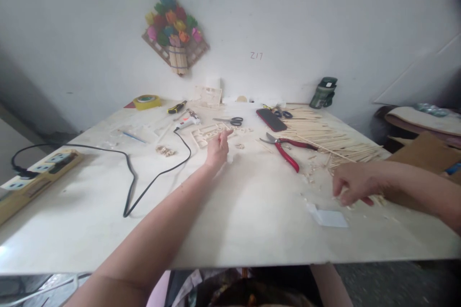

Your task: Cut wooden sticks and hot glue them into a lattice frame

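Note:
My left hand (218, 147) reaches to the middle of the table, beside a light wooden frame (201, 135); its fingers point forward, and what they may hold is too small to tell. At the right, my right hand (355, 183) is low over small wooden bits (379, 200), fingers bent downward and slightly blurred. A white paper piece (333, 218) lies just in front of it. Red-handled cutters (286, 156) lie opened between the hands. Many thin sticks (334, 141) are spread behind my right hand. Small wooden pieces (166, 151) form a pile left of my left hand.
A glue gun (189, 121) has a black cord looping to a power strip (43, 172) at the left. Scissors (230, 120), a phone (272, 119), yellow tape (146, 101) and a green bottle (323, 92) stand or lie farther back. A cardboard box (418, 158) is at the right edge.

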A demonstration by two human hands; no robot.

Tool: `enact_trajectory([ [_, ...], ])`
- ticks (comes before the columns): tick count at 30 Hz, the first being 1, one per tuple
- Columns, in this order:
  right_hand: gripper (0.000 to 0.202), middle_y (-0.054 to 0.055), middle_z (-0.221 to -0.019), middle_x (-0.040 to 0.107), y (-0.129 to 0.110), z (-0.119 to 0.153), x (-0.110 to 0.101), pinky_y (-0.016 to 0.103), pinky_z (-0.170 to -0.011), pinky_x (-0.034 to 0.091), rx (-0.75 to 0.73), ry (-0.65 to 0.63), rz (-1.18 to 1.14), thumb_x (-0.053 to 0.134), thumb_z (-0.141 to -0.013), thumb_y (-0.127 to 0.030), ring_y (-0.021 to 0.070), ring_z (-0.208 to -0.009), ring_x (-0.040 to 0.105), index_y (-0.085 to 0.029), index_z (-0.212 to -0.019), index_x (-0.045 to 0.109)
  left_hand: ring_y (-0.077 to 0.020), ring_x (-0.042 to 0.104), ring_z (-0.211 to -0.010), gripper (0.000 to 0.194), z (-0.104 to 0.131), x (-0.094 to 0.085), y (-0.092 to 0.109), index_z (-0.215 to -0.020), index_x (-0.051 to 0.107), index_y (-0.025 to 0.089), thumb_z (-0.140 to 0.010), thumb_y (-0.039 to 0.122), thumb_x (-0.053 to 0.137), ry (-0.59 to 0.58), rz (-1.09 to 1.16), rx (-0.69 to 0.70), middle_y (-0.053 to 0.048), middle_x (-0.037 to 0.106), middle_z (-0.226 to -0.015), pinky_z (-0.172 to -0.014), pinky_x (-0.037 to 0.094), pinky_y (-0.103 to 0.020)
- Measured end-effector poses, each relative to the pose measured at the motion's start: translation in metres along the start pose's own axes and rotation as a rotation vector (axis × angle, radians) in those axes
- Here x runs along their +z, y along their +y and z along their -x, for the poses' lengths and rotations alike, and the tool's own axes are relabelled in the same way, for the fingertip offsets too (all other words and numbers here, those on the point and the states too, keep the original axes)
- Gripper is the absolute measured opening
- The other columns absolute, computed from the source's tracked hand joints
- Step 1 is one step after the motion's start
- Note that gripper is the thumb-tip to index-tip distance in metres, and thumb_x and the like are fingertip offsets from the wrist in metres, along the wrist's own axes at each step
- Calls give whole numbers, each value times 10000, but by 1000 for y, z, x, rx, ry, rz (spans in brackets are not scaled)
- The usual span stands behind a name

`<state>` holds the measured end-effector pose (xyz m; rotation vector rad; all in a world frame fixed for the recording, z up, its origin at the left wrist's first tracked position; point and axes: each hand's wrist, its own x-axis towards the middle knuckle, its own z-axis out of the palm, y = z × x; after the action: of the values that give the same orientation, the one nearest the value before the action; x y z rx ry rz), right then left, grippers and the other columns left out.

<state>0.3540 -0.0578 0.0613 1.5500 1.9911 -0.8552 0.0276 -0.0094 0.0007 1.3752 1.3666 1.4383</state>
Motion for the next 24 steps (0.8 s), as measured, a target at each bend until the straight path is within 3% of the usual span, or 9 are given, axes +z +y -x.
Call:
enact_trajectory([
  [3, 163, 40, -501, 605, -34, -11, -4, 218, -475, 301, -177, 459, 91, 609, -647, -284, 89, -467, 506, -178, -532, 657, -62, 260, -314, 601, 4, 3, 3, -1107, 581, 81, -844, 531, 281, -44, 77, -12, 70, 291, -378, -358, 222, -191],
  [5, 139, 34, -577, 634, -69, -30, 0, 228, -497, 341, -274, 745, -51, 604, -662, -276, 126, -539, 545, -197, -558, 652, -56, 237, -316, 623, 7, 5, 4, -1111, 573, 63, -840, 542, 280, -52, 94, -12, 74, 282, -381, -360, 217, -189],
  [7, 85, 20, -623, 646, -103, -54, 8, 240, -536, 396, -395, 834, -297, 594, -668, -242, 142, -583, 569, -199, -651, 666, -53, 224, -325, 636, 10, 5, 3, -1115, 569, 50, -842, 544, 275, -51, 94, -5, 74, 280, -383, -368, 218, -189],
  [11, 130, 10, -663, 638, -149, -91, 24, 229, -488, 418, -492, 748, -708, 569, -661, -171, 107, -509, 549, -173, -760, 652, -55, 224, -335, 629, 12, 2, 2, -1114, 575, 74, -839, 548, 266, -64, 84, -22, 69, 298, -400, -370, 209, -192],
  [13, 166, 27, -784, 654, -161, -100, 28, 218, -486, 419, -498, 705, -835, 570, -647, -145, 91, -522, 555, -162, -799, 636, -58, 231, -337, 633, 11, 1, 1, -1113, 574, 83, -836, 556, 257, -70, 93, -30, 71, 291, -404, -371, 206, -195],
  [15, 254, 50, -952, 643, -167, -103, 28, 208, -471, 418, -528, 583, -999, 562, -655, -148, 91, -564, 581, -167, -904, 605, -62, 243, -343, 638, 9, 0, 1, -1115, 570, 82, -836, 557, 250, -76, 104, -32, 71, 289, -404, -379, 213, -197],
  [17, 288, 62, -989, 637, -171, -106, 29, 196, -460, 417, -551, 461, -1118, 567, -669, -177, 103, -611, 605, -170, -957, 582, -63, 256, -354, 639, 7, 0, 0, -1109, 573, 76, -839, 553, 245, -76, 110, -28, 68, 299, -403, -392, 225, -199],
  [21, 182, 59, -841, 670, -174, -110, 31, 171, -430, 389, -462, 424, -1105, 604, -677, -253, 99, -568, 599, -149, -826, 617, -64, 258, -364, 626, 7, 0, -1, -1101, 580, 90, -838, 553, 250, -73, 112, -21, 64, 313, -404, -401, 226, -201],
  [24, 149, 65, -840, 680, -178, -110, 31, 170, -417, 379, -430, 428, -1067, 596, -694, -264, 89, -516, 590, -145, -773, 638, -67, 258, -369, 626, 8, 0, -1, -1099, 582, 95, -832, 561, 260, -73, 120, -10, 67, 305, -404, -408, 233, -202],
])
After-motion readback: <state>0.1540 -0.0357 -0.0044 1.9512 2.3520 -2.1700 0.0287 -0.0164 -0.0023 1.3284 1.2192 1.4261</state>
